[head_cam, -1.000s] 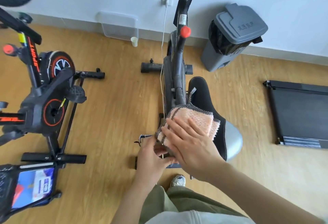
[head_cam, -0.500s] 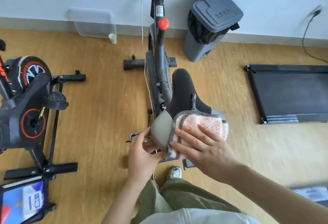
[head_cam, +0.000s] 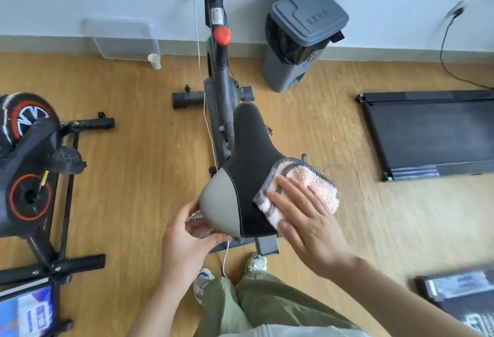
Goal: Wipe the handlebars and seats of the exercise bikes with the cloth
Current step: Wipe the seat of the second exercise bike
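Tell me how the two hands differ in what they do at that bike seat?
The left hand curls its thumb and fingers round the grey rear edge of the seat; the right hand lies flat with straight fingers. The left hand touches the seat bare, while the right hand presses a pink cloth onto its right side. Both work at the seat's wide rear end.

The cloth (head_cam: pixel 324 188) was a fluffy pink one with a grey-and-white checked border, folded up and lying flat on the rear right side of the seat (head_cam: pixel 251 149). The seat was black with a grey patch at its rear left, and its nose pointed toward the wall. It sat on the grey bike (head_cam: pixel 222 88). A black-and-orange bike (head_cam: pixel 26 149) stood well off to the left.
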